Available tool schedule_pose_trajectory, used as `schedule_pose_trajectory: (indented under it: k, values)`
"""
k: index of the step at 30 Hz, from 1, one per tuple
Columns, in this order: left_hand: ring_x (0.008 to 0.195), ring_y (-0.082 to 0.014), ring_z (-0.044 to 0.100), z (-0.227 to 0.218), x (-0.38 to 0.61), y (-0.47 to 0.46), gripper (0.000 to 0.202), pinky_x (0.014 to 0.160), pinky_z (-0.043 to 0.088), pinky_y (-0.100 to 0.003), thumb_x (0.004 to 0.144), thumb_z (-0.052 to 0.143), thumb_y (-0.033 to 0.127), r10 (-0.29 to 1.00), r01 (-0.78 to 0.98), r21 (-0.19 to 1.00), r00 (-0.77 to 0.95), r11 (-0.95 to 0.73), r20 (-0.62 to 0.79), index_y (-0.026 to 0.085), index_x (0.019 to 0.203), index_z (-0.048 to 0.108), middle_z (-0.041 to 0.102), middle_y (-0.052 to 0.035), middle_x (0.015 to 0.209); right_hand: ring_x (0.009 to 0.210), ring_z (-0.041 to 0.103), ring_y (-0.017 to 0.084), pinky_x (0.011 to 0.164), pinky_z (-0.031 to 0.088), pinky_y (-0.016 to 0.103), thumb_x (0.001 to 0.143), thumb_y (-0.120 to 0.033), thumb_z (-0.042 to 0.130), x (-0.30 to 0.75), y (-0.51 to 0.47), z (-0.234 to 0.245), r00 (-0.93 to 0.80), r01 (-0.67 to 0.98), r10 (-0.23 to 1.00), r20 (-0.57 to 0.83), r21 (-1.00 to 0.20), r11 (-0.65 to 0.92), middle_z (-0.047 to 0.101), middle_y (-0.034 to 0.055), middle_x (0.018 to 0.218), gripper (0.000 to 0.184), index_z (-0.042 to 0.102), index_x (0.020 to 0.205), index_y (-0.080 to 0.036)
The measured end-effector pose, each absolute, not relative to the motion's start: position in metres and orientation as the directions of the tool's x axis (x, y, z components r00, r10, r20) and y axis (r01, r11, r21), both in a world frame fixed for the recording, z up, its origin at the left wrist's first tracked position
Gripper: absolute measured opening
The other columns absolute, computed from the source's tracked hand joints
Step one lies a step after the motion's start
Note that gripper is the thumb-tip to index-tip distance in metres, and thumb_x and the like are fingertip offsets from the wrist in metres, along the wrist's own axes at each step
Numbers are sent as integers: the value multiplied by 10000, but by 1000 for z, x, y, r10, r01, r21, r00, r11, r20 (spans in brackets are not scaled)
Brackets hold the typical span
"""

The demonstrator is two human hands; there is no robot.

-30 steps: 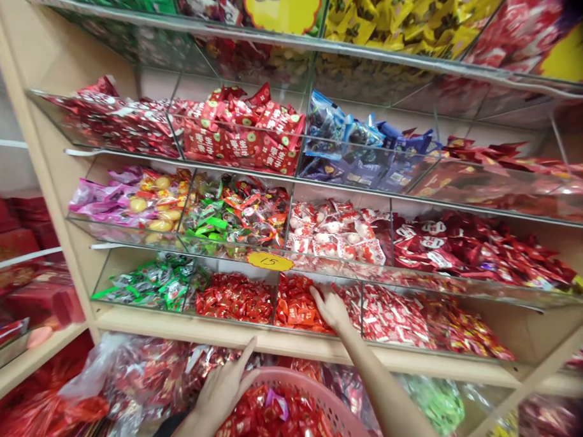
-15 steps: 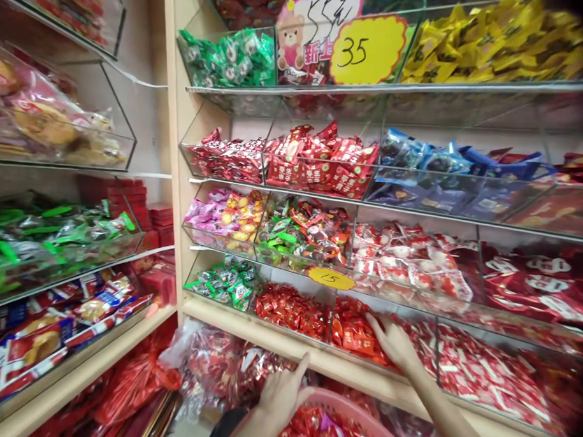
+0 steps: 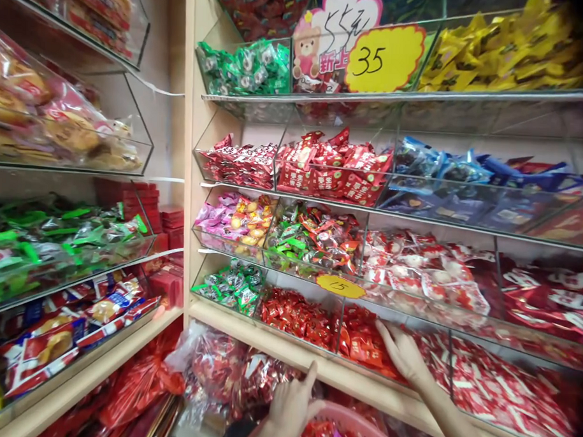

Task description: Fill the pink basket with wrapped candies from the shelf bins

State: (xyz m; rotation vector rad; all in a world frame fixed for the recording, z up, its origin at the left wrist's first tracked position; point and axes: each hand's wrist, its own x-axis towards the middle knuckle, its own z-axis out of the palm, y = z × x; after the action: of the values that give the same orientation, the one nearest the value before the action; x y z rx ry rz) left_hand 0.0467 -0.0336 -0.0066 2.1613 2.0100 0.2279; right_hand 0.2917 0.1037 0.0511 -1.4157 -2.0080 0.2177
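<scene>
My right hand (image 3: 402, 351) reaches into a clear bin of the bottom shelf row and lies on a heap of red-orange wrapped sweets (image 3: 363, 345), fingers spread. My left hand (image 3: 292, 403) grips the rim of a pink plastic basket (image 3: 356, 419) at the bottom edge, thumb raised. The basket holds red wrapped sweets (image 3: 320, 433).
Clear bins on wooden shelves hold wrapped sweets: green (image 3: 232, 283), red (image 3: 295, 314), pink and yellow (image 3: 234, 216), blue (image 3: 446, 170), yellow (image 3: 508, 51). Yellow price tags read 35 (image 3: 384, 58) and 15 (image 3: 340, 286). Another shelf unit (image 3: 61, 236) stands left. Bagged sweets (image 3: 219, 369) lie below.
The view has swung left and up, so the left shelf unit and the 35 tag now show. Both hands stay where they were, on the sweets and on the basket rim.
</scene>
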Motion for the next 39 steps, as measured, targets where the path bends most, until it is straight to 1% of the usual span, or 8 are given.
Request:
schedule_pose_trajectory:
  k: [8,13,19,24,27,31,35,39]
  values:
    - [789,-249,601,-6,41,-32,641,686,429,-335,810,406,451,995,984,150,96,-96,6,303,1354,99,637,-92,849,1004,537,213,892,369,319,849,-450,294,285,90,58,-260,753,849,461,-453,477,608,69,1066,404,574,1004,-204]
    - [777,-234,603,-6,41,-32,647,684,429,-318,813,412,436,994,979,173,112,-111,1,294,1356,90,640,-77,827,1026,494,220,920,325,363,852,-414,315,275,78,69,-313,768,759,571,-318,556,575,85,1089,374,558,1031,-192]
    - [761,-217,606,-6,40,-32,621,679,428,-301,832,362,448,992,981,144,128,-128,13,283,1359,76,636,-73,816,1092,425,239,943,250,421,792,-371,443,260,76,76,-533,768,737,415,-127,627,554,76,1130,388,497,1146,-223]
    - [739,-204,603,-9,40,-33,617,659,419,-279,835,352,451,990,981,132,139,-142,30,285,1360,73,634,-54,790,1029,445,224,915,266,392,775,-335,492,261,78,74,-536,792,745,397,-68,606,557,70,1065,342,523,1100,-236]
    - [737,-191,598,-12,40,-33,620,661,407,-262,835,351,450,990,982,131,135,-139,39,285,1360,65,630,-48,792,971,462,206,875,301,361,761,-334,518,263,77,72,-514,808,764,390,-79,584,556,55,994,262,560,1002,-242]
    - [740,-183,593,-15,41,-33,627,663,402,-255,838,351,445,990,980,139,133,-140,56,281,1361,48,626,-46,806,983,457,211,852,323,362,764,-364,505,262,77,70,-464,828,800,381,-134,544,545,61,1030,228,572,933,-227]
    - [734,-188,598,-13,40,-33,615,654,408,-257,845,333,443,987,976,154,149,-156,55,275,1363,47,630,-47,797,984,479,217,835,353,347,753,-383,516,267,82,72,-422,782,804,420,-280,557,554,70,1050,221,586,865,-205]
    - [714,-196,601,-12,38,-32,603,642,411,-262,850,320,440,987,978,131,156,-160,43,270,1364,53,631,-51,764,930,530,207,838,376,323,758,-378,504,284,97,81,-313,738,818,482,-419,529,598,77,967,267,576,916,-176]
